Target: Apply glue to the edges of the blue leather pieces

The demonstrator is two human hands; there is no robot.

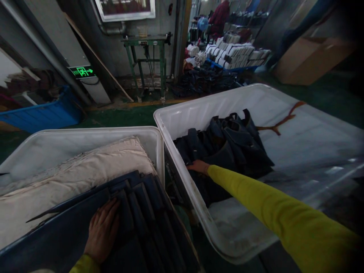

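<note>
Pieces of dark material [142, 220] lie overlapped in a stack at about seven o'clock, with cream cloth [108, 167] alongside toward their eleven o'clock, within the far rim of the left bin [96, 129]. The left hand [102, 229] rests palm down on the stack, its grip flat, fingers extended and close together, pinching nothing. Near the centre, toward five o'clock, the right hand [200, 167] reaches into the right bin [187, 117] and touches the lower left part of a dark pile [241, 144], which sits at three o'clock; whether that grip pinches a piece, I cannot tell. A green stand [146, 49] is at eleven o'clock, a cardboard box [307, 62] at two o'clock
</note>
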